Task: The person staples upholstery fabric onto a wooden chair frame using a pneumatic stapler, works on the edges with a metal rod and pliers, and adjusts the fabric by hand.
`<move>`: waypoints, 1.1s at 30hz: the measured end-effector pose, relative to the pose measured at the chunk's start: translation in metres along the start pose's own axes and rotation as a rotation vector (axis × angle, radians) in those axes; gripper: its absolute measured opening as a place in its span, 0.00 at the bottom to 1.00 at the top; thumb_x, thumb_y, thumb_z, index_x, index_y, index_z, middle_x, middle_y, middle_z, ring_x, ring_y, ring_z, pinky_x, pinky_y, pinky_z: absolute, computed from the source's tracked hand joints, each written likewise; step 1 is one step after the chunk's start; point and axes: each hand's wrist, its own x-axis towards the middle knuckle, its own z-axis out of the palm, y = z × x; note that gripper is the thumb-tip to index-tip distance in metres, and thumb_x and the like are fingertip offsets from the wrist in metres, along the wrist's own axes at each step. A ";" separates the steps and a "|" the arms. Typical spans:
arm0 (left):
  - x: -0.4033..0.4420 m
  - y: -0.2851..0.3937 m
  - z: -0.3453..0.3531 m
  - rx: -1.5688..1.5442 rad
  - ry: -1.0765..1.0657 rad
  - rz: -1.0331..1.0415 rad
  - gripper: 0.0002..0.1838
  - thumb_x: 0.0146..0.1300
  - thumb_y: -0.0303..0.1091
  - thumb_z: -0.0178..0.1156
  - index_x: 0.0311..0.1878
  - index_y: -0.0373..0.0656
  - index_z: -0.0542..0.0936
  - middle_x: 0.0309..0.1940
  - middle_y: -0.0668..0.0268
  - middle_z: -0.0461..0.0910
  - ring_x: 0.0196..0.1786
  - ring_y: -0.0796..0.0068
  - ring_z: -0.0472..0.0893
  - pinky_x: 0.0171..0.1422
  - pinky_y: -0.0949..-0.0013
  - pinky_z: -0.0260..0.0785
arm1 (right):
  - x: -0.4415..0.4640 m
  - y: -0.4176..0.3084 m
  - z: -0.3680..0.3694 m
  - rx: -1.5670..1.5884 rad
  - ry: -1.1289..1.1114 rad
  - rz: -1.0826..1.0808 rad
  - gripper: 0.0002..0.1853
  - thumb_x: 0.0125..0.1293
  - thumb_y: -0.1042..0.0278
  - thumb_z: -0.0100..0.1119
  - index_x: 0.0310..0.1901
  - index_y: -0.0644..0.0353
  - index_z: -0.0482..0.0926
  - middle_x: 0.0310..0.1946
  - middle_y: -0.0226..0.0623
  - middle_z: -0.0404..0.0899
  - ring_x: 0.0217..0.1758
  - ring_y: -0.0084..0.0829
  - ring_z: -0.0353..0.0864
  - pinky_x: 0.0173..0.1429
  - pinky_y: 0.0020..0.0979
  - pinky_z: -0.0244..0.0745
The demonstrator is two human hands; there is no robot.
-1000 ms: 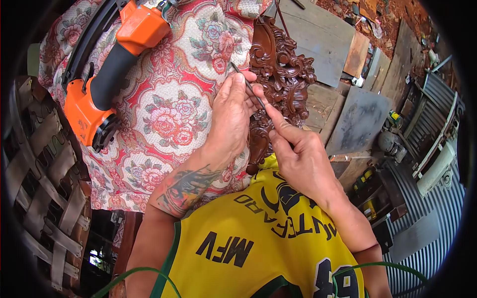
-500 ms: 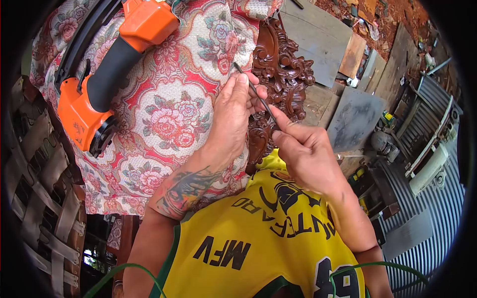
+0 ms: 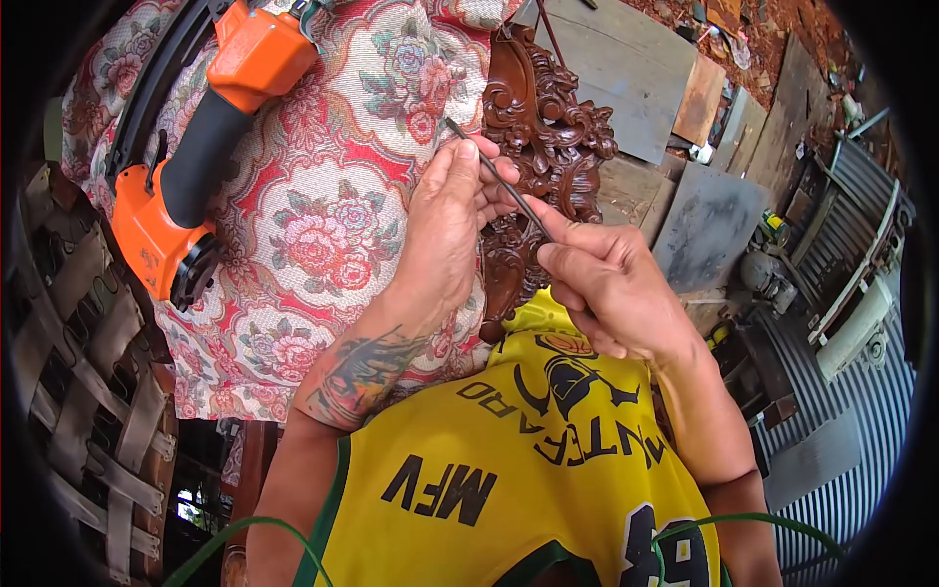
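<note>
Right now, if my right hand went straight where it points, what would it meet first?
Your right hand, following the thin, dark, metal-looking rod it holds, would likely meet your bare left hand near the rod's far end first, though depth is unclear.

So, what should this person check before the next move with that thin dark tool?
1. Right hand gripping the thin dark tool: ok.
2. Left hand supporting it nearer the tip: ok.
3. Left fingers well back from the tip: probably not ok; they sit close to it.
4. Tip touching the floral fabric: cannot tell.
5. Orange-and-black tool clear of both hands: ok, lying on the fabric.
6. Fabric fastened along the carved wood: cannot tell.
</note>
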 end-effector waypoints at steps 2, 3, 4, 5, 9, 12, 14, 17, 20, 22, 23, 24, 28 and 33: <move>0.000 0.003 0.003 0.002 0.005 0.005 0.15 0.86 0.46 0.44 0.53 0.46 0.74 0.42 0.67 0.82 0.43 0.78 0.82 0.53 0.69 0.76 | 0.007 0.014 0.003 -0.217 0.086 -0.190 0.25 0.77 0.74 0.53 0.74 0.61 0.73 0.24 0.14 0.67 0.23 0.09 0.61 0.26 0.21 0.60; -0.003 0.004 0.005 0.006 0.008 -0.001 0.15 0.86 0.46 0.44 0.53 0.46 0.74 0.42 0.67 0.82 0.43 0.77 0.82 0.53 0.69 0.76 | 0.007 0.021 0.005 -0.436 0.178 -0.371 0.24 0.78 0.73 0.53 0.74 0.60 0.74 0.24 0.14 0.67 0.21 0.09 0.60 0.23 0.21 0.59; -0.003 0.004 0.006 0.007 0.005 -0.001 0.15 0.86 0.46 0.45 0.53 0.46 0.74 0.42 0.67 0.82 0.43 0.77 0.82 0.53 0.69 0.76 | 0.005 0.019 0.005 -0.434 0.181 -0.369 0.24 0.78 0.73 0.53 0.74 0.60 0.74 0.24 0.14 0.67 0.21 0.09 0.60 0.23 0.21 0.59; -0.004 0.002 0.006 0.006 0.005 -0.004 0.15 0.86 0.46 0.45 0.53 0.46 0.74 0.42 0.67 0.82 0.43 0.77 0.82 0.53 0.69 0.76 | 0.002 0.013 0.005 -0.335 0.144 -0.272 0.24 0.78 0.72 0.53 0.74 0.60 0.74 0.24 0.15 0.68 0.19 0.09 0.60 0.22 0.21 0.59; -0.002 0.003 0.005 -0.009 0.000 0.006 0.15 0.86 0.46 0.44 0.53 0.46 0.74 0.42 0.66 0.82 0.43 0.77 0.82 0.53 0.68 0.77 | -0.005 -0.006 -0.008 0.128 -0.051 0.041 0.24 0.78 0.70 0.52 0.74 0.59 0.74 0.24 0.17 0.69 0.19 0.09 0.59 0.23 0.21 0.60; 0.001 0.005 0.004 0.003 -0.004 -0.006 0.15 0.86 0.46 0.44 0.54 0.46 0.75 0.42 0.66 0.82 0.43 0.76 0.83 0.53 0.68 0.78 | 0.002 -0.004 -0.008 -0.049 -0.005 -0.029 0.24 0.78 0.69 0.54 0.74 0.58 0.74 0.22 0.18 0.65 0.24 0.09 0.58 0.28 0.21 0.60; 0.001 0.008 0.005 0.012 -0.013 -0.018 0.16 0.86 0.46 0.44 0.54 0.45 0.75 0.43 0.65 0.83 0.43 0.76 0.83 0.54 0.68 0.78 | 0.005 0.004 -0.006 -0.268 0.063 -0.137 0.24 0.78 0.70 0.54 0.74 0.58 0.74 0.21 0.19 0.64 0.24 0.10 0.58 0.27 0.22 0.60; -0.009 0.009 0.005 0.041 -0.029 -0.044 0.16 0.86 0.45 0.44 0.56 0.45 0.75 0.44 0.64 0.83 0.43 0.76 0.83 0.55 0.67 0.78 | -0.007 0.020 0.002 -0.390 0.172 -0.269 0.24 0.78 0.70 0.55 0.73 0.57 0.74 0.22 0.20 0.64 0.25 0.11 0.57 0.27 0.23 0.60; -0.005 0.010 0.003 0.090 -0.087 -0.025 0.17 0.86 0.44 0.44 0.56 0.42 0.77 0.45 0.62 0.86 0.44 0.75 0.84 0.56 0.66 0.79 | -0.020 0.015 0.001 -0.531 0.277 -0.292 0.23 0.74 0.72 0.61 0.70 0.59 0.78 0.21 0.31 0.67 0.23 0.17 0.65 0.29 0.26 0.63; -0.010 0.004 0.001 0.094 -0.115 -0.029 0.17 0.86 0.43 0.44 0.55 0.41 0.77 0.45 0.61 0.87 0.44 0.74 0.85 0.56 0.66 0.79 | -0.028 0.030 -0.006 -0.651 0.326 -0.439 0.22 0.72 0.72 0.63 0.67 0.61 0.80 0.23 0.38 0.72 0.23 0.21 0.70 0.29 0.28 0.66; -0.005 0.007 0.003 0.106 -0.147 -0.004 0.17 0.86 0.43 0.44 0.55 0.40 0.78 0.45 0.60 0.87 0.44 0.73 0.85 0.56 0.66 0.79 | -0.032 0.029 -0.011 -0.776 0.373 -0.616 0.22 0.70 0.73 0.66 0.64 0.63 0.82 0.26 0.44 0.78 0.23 0.26 0.74 0.29 0.30 0.69; -0.006 0.006 0.003 0.150 -0.208 -0.029 0.17 0.85 0.42 0.46 0.54 0.39 0.78 0.44 0.59 0.88 0.45 0.73 0.86 0.56 0.66 0.79 | -0.041 0.025 -0.013 -0.800 0.406 -0.637 0.21 0.67 0.73 0.68 0.62 0.64 0.84 0.30 0.49 0.81 0.24 0.31 0.77 0.30 0.33 0.71; -0.043 0.019 0.023 0.970 -0.061 0.490 0.13 0.73 0.37 0.65 0.53 0.41 0.78 0.48 0.57 0.85 0.53 0.65 0.85 0.58 0.62 0.78 | -0.069 -0.018 -0.007 -0.826 0.491 -0.682 0.18 0.62 0.74 0.72 0.54 0.68 0.86 0.34 0.52 0.84 0.26 0.39 0.82 0.32 0.37 0.75; -0.029 0.026 0.058 0.989 -0.231 1.496 0.37 0.63 0.31 0.69 0.74 0.47 0.65 0.49 0.60 0.79 0.53 0.56 0.82 0.62 0.52 0.74 | -0.110 -0.086 0.024 -1.110 0.245 -0.545 0.15 0.64 0.63 0.74 0.44 0.68 0.88 0.26 0.51 0.84 0.21 0.43 0.81 0.31 0.38 0.77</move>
